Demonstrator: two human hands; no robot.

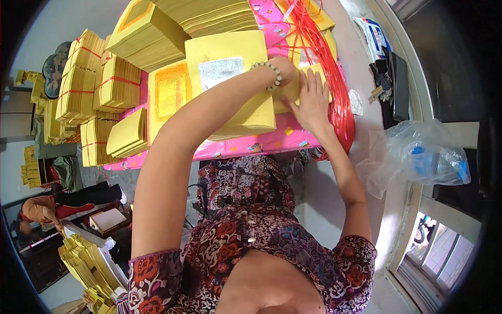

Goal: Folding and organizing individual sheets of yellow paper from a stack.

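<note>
A small sheet or thin stack of plain yellow paper [294, 90] lies on the table, just right of a larger stack of yellow paper sheets [235, 47]. The right hand [314, 99] is laid over it palm down, fingers extended and thumb spread. The left hand [284, 70], a beaded bracelet [267, 73] at its wrist, is bent down beside it; its fingers are hidden, so whether they grip anything cannot be told.

The larger stack's top sheet bears a silver foil rectangle [222, 70], partly covered by the left forearm. A neighbouring yellow stack shows a gold panel with an orange border [172, 91]. Right of the hands, a long bundle of glossy red strands [340, 112] hangs over the table edge. Beneath everything is a pink plastic tablecloth [246, 149] printed with small colourful figures.

Farther left stand yellow paper bundles tied with red strips [78, 97]. Beyond the table's right side are a white packet with blue and red printing [372, 32] and a crumpled clear plastic bag [423, 152] with bright blue showing in it. Another person [39, 209] is at the far left.
</note>
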